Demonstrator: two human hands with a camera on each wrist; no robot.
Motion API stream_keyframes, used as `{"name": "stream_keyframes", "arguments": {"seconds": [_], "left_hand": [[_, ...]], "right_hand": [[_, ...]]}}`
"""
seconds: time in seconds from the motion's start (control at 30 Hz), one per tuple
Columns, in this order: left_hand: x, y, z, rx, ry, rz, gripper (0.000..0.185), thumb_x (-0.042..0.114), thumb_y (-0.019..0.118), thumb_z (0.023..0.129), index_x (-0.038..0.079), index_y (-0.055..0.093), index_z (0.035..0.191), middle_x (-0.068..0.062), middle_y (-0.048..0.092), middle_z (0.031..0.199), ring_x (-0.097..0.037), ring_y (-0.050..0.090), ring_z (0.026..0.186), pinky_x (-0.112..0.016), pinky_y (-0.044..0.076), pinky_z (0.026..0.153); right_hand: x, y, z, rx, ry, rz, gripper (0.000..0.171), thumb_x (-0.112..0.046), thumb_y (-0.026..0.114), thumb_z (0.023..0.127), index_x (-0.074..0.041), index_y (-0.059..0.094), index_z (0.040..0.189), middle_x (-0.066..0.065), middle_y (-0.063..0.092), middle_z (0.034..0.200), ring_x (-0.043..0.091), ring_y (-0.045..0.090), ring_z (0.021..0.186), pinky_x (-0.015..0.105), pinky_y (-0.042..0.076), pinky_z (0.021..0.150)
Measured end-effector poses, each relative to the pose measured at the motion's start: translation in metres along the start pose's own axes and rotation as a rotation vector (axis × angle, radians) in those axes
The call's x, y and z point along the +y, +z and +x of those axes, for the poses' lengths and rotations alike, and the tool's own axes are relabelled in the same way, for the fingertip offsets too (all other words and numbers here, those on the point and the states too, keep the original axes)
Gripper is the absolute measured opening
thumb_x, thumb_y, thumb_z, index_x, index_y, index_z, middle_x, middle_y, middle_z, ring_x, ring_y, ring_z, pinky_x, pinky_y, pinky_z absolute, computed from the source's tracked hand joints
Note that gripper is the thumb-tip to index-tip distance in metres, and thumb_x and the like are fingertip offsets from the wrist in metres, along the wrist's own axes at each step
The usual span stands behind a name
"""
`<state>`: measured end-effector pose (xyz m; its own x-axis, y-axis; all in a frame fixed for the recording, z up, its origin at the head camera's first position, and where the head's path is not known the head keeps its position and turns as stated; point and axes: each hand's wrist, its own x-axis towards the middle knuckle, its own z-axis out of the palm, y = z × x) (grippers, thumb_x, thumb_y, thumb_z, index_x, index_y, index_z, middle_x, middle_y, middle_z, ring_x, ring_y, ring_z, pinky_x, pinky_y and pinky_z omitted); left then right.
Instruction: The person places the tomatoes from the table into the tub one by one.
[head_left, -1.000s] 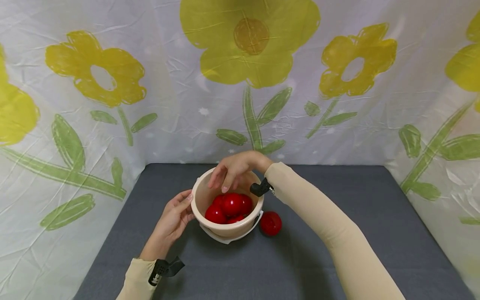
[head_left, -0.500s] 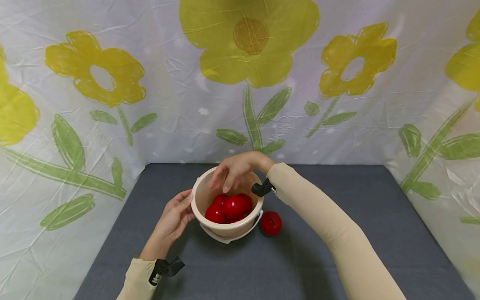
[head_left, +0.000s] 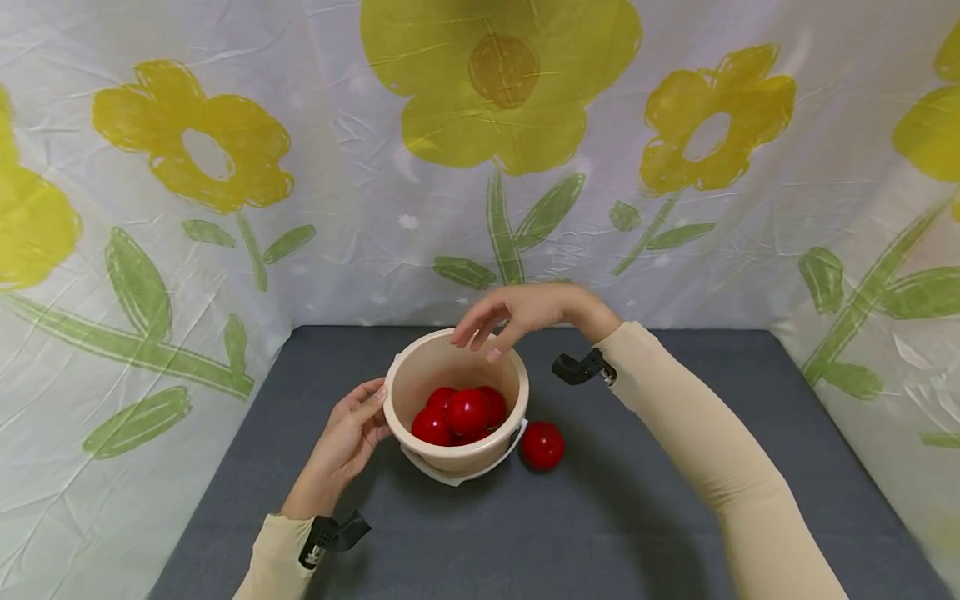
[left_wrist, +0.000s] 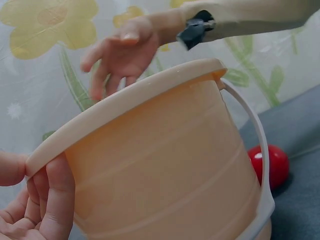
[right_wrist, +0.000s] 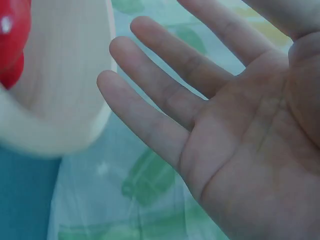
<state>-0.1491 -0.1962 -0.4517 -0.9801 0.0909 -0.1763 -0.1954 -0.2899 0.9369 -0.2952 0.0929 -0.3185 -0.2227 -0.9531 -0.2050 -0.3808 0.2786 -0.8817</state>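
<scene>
Bucket (head_left: 455,417) of red balls (head_left: 467,410) sits mid-table (head_left: 637,517), left hand (head_left: 347,437) touching its side, right hand (head_left: 517,312) hovering empty above; left wrist: fingers (left_wrist: 55,195) lie against its wall; right wrist: palm spread, holding nothing.

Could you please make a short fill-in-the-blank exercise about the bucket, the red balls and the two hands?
1. The left hand touches the outside of the beige ____.
2. One red ball lies on the grey table, on the bucket's ____ side.
3. The right hand hovers above the rim, its palm ____.
4. The balls in the bucket are ____ in colour.

Missing words: bucket; right; empty; red
</scene>
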Motion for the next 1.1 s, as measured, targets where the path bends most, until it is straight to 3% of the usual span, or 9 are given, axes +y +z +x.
{"name": "stream_keyframes", "arguments": {"seconds": [0.13, 0.27, 0.4, 0.47, 0.6, 0.7, 0.87, 1.1], "left_hand": [[-0.001, 0.0, 0.001, 0.008, -0.005, -0.002, 0.035, 0.018, 0.05, 0.104, 0.005, 0.04, 0.134, -0.004, 0.058, 0.119, -0.008, 0.063, 0.085, -0.019, 0.058, 0.067], [-0.001, 0.001, 0.004, -0.004, -0.004, -0.009, 0.031, 0.017, 0.051, 0.104, 0.007, 0.042, 0.131, -0.004, 0.057, 0.119, -0.007, 0.063, 0.085, -0.019, 0.058, 0.067], [-0.002, 0.0, 0.004, 0.002, -0.003, -0.009, 0.027, 0.017, 0.051, 0.104, 0.009, 0.044, 0.128, -0.005, 0.057, 0.12, -0.008, 0.063, 0.085, -0.019, 0.058, 0.067], [-0.002, -0.001, 0.004, 0.011, -0.001, -0.007, 0.027, 0.017, 0.051, 0.103, 0.009, 0.045, 0.128, -0.005, 0.057, 0.119, -0.008, 0.063, 0.086, -0.02, 0.058, 0.067], [-0.002, -0.001, 0.003, 0.006, -0.004, -0.007, 0.028, 0.018, 0.051, 0.104, 0.008, 0.044, 0.129, -0.004, 0.058, 0.119, -0.009, 0.063, 0.086, -0.02, 0.059, 0.068], [-0.001, -0.001, 0.002, 0.007, -0.006, -0.007, 0.028, 0.018, 0.051, 0.104, 0.008, 0.043, 0.129, -0.003, 0.057, 0.119, -0.009, 0.063, 0.087, -0.02, 0.059, 0.068], [-0.001, 0.0, 0.002, 0.018, -0.008, -0.01, 0.027, 0.017, 0.051, 0.104, 0.008, 0.043, 0.128, -0.004, 0.057, 0.118, -0.009, 0.063, 0.085, -0.02, 0.059, 0.067], [-0.001, 0.0, 0.002, 0.011, -0.003, -0.017, 0.027, 0.016, 0.05, 0.104, 0.007, 0.043, 0.128, -0.004, 0.057, 0.118, -0.008, 0.063, 0.084, -0.02, 0.059, 0.067]], "right_hand": [[0.014, 0.004, -0.039, 0.113, 0.005, 0.038, 0.055, -0.012, 0.073, 0.089, -0.001, 0.053, 0.139, 0.021, 0.054, 0.143, 0.04, 0.051, 0.132, 0.044, 0.053, 0.102], [0.043, 0.019, -0.075, 0.251, 0.023, 0.079, 0.054, -0.013, 0.073, 0.089, 0.0, 0.053, 0.138, 0.022, 0.055, 0.141, 0.031, 0.056, 0.129, 0.038, 0.056, 0.096], [0.078, 0.046, -0.092, 0.33, 0.052, 0.122, 0.054, -0.013, 0.074, 0.088, 0.0, 0.054, 0.137, 0.022, 0.054, 0.141, 0.025, 0.058, 0.126, 0.037, 0.057, 0.094], [0.093, 0.061, -0.095, 0.336, 0.069, 0.12, 0.055, -0.014, 0.075, 0.088, -0.001, 0.054, 0.137, 0.024, 0.052, 0.142, 0.032, 0.056, 0.129, 0.039, 0.057, 0.095], [0.117, 0.09, -0.092, 0.332, 0.111, 0.09, 0.057, -0.016, 0.077, 0.086, -0.004, 0.055, 0.137, 0.022, 0.053, 0.143, 0.045, 0.049, 0.131, 0.054, 0.051, 0.1], [0.128, 0.106, -0.087, 0.344, 0.136, 0.07, 0.06, -0.016, 0.079, 0.083, -0.008, 0.056, 0.137, 0.016, 0.055, 0.142, 0.044, 0.049, 0.13, 0.06, 0.047, 0.102], [0.14, 0.121, -0.079, 0.351, 0.132, 0.033, 0.061, -0.018, 0.081, 0.082, -0.012, 0.056, 0.138, 0.011, 0.058, 0.139, 0.033, 0.052, 0.127, 0.051, 0.052, 0.099], [0.15, 0.133, -0.071, 0.362, 0.128, -0.031, 0.065, -0.021, 0.083, 0.08, -0.012, 0.056, 0.138, 0.011, 0.059, 0.135, 0.021, 0.054, 0.119, 0.03, 0.056, 0.091]]}}
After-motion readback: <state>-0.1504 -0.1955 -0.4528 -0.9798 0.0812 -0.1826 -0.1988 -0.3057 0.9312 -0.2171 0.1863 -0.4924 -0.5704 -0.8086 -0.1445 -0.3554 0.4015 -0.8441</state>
